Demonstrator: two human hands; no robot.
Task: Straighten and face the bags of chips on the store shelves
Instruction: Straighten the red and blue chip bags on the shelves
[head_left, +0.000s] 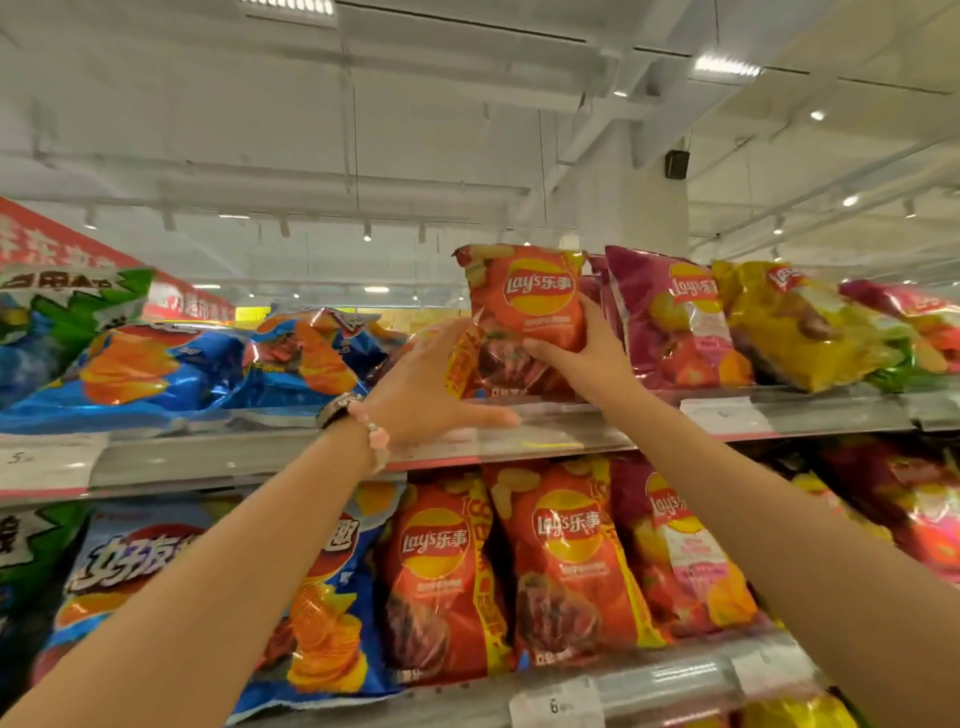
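Bright ceiling light — warped, soft edges

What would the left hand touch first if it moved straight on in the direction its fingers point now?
Probably the red Lay's bag that the right hand holds upright on the top shelf. The left hand's fingers point at its lower left edge; whether they already touch is unclear.

The top shelf (519, 441) carries slumped blue bags (171, 369) at the left, an upright red bag (530, 306), then magenta (670, 322) and yellow bags (800, 327) leaning rightward, while the lower shelf (675, 675) holds blue (322, 623), red (571, 561) and magenta bags (685, 561) upright.
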